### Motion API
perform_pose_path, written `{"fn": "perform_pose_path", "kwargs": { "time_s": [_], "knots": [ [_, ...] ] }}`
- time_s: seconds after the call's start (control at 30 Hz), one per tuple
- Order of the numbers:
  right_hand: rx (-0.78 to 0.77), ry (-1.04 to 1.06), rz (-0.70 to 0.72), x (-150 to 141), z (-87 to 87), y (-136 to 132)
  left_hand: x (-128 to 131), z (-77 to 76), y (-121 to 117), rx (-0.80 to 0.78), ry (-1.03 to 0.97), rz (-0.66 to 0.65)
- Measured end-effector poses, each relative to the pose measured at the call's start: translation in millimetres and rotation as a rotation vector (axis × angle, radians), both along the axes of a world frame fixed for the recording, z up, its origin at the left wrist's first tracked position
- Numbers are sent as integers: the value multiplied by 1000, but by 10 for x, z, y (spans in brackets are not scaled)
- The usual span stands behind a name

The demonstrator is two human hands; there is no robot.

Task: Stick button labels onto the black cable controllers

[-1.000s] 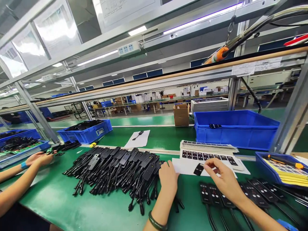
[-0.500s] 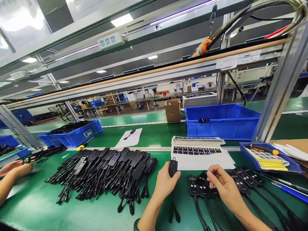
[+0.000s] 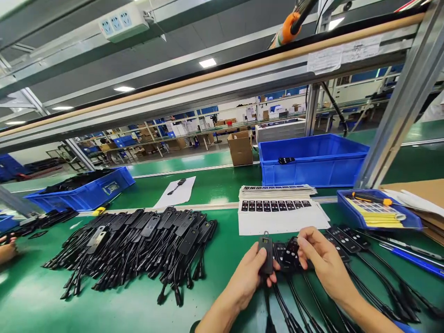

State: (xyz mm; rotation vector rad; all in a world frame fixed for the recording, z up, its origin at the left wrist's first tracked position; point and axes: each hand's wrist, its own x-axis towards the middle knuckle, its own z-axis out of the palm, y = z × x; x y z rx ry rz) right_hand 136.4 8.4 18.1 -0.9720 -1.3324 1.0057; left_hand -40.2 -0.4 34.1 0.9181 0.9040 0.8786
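Note:
My left hand (image 3: 248,273) grips a small black controller (image 3: 266,254) with a metal loop on top, a small display and a cable hanging below. Between thumb and fingers of my right hand (image 3: 317,259) is a black printed label (image 3: 292,249), held tilted just right of the controller. Under my right hand lies a row of labelled black controllers (image 3: 348,239), their cables running toward me; some are partly covered. To the left spreads a large pile of black controllers (image 3: 149,229) with cables. Ahead lie white label sheets (image 3: 277,222) with a row of black labels.
A blue bin (image 3: 312,169) stands behind the sheets, and another blue bin (image 3: 83,192) with black parts is at left. A small blue tray (image 3: 409,219) holds yellow-edged sheets and a screwdriver (image 3: 374,199). Pens (image 3: 412,259) lie at right. Another person's hand (image 3: 9,249) shows far left.
My left hand has brought the controller rightward, close beside the label in my right hand. The view has shifted, and the other person's hands have mostly left the frame at left.

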Motion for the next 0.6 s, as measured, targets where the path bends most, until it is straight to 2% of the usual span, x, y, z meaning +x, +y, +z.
{"fn": "perform_pose_path", "kwargs": {
  "time_s": [0.1, 0.2, 0.6],
  "knots": [
    [-50, 15, 4, -10, 19, 12, -3, 42, -36, -48, -42, -154],
    [-91, -10, 33, -22, 36, 7, 2, 58, -67, -64, -65, -217],
    [-160, -137, 155, -51, -46, -21, -3, -43, -48, -150, -153, -247]
  ]
}}
